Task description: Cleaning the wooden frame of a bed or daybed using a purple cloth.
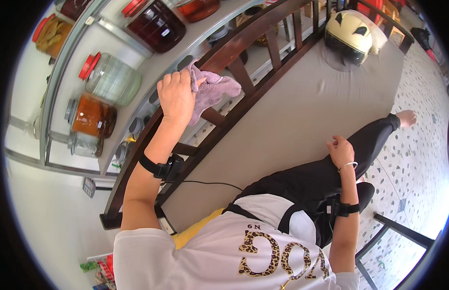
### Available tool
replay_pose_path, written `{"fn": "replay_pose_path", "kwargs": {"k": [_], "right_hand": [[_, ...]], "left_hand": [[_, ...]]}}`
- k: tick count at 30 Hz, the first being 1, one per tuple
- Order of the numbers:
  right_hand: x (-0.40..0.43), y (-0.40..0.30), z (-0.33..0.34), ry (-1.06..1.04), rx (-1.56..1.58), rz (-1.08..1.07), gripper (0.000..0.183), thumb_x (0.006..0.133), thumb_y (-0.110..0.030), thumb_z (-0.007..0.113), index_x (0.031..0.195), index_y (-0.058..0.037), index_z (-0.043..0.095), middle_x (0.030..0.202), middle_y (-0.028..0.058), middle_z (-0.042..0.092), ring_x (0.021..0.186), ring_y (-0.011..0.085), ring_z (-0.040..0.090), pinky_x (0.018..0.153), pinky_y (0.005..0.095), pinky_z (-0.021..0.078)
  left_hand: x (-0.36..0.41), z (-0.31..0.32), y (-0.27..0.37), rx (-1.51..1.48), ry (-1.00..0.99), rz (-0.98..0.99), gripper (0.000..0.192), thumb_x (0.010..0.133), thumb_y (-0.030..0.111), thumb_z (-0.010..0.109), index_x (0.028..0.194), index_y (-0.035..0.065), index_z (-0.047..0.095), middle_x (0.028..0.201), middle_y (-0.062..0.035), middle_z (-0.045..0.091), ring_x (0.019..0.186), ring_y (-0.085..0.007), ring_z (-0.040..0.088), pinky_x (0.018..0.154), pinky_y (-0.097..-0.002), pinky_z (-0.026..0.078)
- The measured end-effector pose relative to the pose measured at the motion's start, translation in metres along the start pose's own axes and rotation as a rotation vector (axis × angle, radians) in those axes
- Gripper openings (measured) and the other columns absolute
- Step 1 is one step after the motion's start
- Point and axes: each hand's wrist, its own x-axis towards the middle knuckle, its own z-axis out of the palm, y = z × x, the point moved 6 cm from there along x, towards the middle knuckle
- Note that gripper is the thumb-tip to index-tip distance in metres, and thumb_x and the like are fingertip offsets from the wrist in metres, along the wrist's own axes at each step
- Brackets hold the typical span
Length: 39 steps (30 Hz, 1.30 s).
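Note:
My left hand (176, 95) grips a purple terry cloth (213, 88) against the top rail (242, 36) of a dark wooden bench back. Part of the cloth hangs down over the slats. My right hand (342, 151) rests by my black-trousered leg (304, 175), fingers loosely bent, with nothing seen in it. A light bangle (347, 166) circles that wrist. Beneath me, a grey-beige cushion (282, 116) covers the bench seat.
Behind the bench back, a metal-framed shelf (143, 72) holds several lidded jars, including a clear one with a red lid (114, 79). A cream helmet (349, 36) sits at the seat's far end. A dark metal frame (402, 230) stands on the speckled floor (420, 145).

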Motion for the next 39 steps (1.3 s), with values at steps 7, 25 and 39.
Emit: {"fn": "replay_pose_path", "kwargs": {"k": [7, 25, 39], "right_hand": [[-0.002, 0.001, -0.003, 0.002, 0.026, 0.014, 0.037, 0.079, -0.025, 0.067, 0.108, -0.0027, 0.064, 0.096, 0.0158, 0.068, 0.092, 0.0330, 0.064, 0.081, 0.0412, 0.0509], [-0.004, 0.001, -0.005, -0.018, 0.097, 0.038, 0.038, 0.081, -0.025, 0.068, 0.110, -0.0009, 0.062, 0.107, 0.0181, 0.065, 0.101, 0.0335, 0.062, 0.085, 0.0409, 0.0494], [-0.002, -0.004, -0.008, -0.008, 0.116, 0.021, 0.037, 0.080, -0.024, 0.069, 0.107, 0.0006, 0.061, 0.101, 0.0198, 0.065, 0.097, 0.0343, 0.062, 0.082, 0.0409, 0.0503]], "left_hand": [[0.049, 0.031, 0.037, 0.078, -0.009, 0.018, 0.037, 0.078, 0.045, 0.064, 0.079, 0.0073, 0.061, 0.073, -0.0053, 0.060, 0.076, -0.0228, 0.056, 0.069, -0.0370, 0.040], [0.144, 0.078, 0.099, -0.010, -0.043, 0.076, 0.041, 0.076, 0.048, 0.066, 0.075, 0.0072, 0.062, 0.076, -0.0081, 0.065, 0.081, -0.0241, 0.062, 0.074, -0.0382, 0.045], [0.199, 0.111, 0.136, -0.016, -0.031, 0.105, 0.024, 0.083, 0.029, 0.060, 0.078, 0.0064, 0.064, 0.080, -0.0102, 0.068, 0.083, -0.0246, 0.063, 0.074, -0.0380, 0.046]]}}
